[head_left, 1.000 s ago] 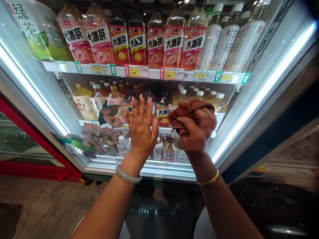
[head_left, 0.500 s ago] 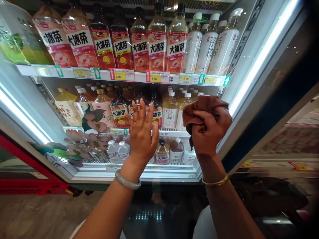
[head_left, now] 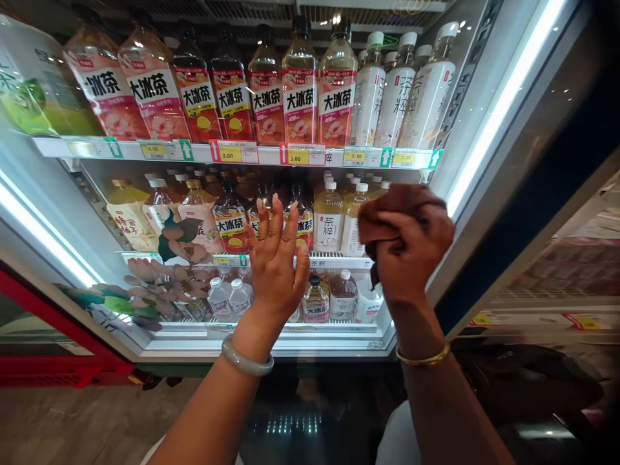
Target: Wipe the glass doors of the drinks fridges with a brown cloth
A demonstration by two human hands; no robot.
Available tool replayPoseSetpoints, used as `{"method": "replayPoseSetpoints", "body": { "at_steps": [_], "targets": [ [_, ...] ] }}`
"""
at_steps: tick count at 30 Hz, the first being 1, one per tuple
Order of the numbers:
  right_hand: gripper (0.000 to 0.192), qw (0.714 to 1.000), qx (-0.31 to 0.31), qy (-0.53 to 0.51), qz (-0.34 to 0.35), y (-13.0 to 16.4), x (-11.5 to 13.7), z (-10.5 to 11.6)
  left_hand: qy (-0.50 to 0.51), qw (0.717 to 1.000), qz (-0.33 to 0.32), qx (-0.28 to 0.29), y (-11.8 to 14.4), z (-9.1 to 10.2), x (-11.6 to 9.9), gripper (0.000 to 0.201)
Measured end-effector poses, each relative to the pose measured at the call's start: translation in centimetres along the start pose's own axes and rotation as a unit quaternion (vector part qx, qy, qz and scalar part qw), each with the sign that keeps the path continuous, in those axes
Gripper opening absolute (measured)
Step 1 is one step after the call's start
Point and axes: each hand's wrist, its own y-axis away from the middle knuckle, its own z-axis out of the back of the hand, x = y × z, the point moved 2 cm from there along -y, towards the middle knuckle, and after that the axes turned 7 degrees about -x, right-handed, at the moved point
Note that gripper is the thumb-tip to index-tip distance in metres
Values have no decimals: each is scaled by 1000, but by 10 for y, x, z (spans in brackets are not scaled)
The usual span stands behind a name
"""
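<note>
My left hand (head_left: 276,265) is raised with fingers spread, palm toward the glass front of a lit drinks cooler; whether it touches the glass is hard to tell. It wears a pale bangle (head_left: 247,357). A crumpled brown cloth (head_left: 387,216) is bunched in my right hand (head_left: 416,258), at the right side of the glass. A gold bangle (head_left: 423,355) circles that wrist. Behind my left fingers, dark iced-tea bottles (head_left: 230,219) stand on the middle shelf, partly hidden. Clear tea bottles with white labels (head_left: 328,223) show between the two hands.
Large pink-label bottles (head_left: 154,90) and white-capped bottles (head_left: 436,90) fill the upper shelf above a price-tag strip (head_left: 271,154). A flower decal (head_left: 179,258) covers the glass at lower left. Bright light strips run down both sides. A red-edged unit (head_left: 62,368) stands at left.
The camera view has shifted slightly, so the shelves sit a little lower. My right hand and the cloth have moved slightly right; my left hand stays nearly in place.
</note>
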Motion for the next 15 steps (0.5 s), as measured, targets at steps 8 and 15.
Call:
{"method": "replayPoseSetpoints", "body": {
  "at_steps": [8,15],
  "targets": [
    [27,995,66,-48,50,16,43,-11,-4,1000,-1,7,2,-3,0,68],
    [25,990,73,-76,90,8,25,-7,7,1000,22,2,-5,1,-6,65]
  ]
}}
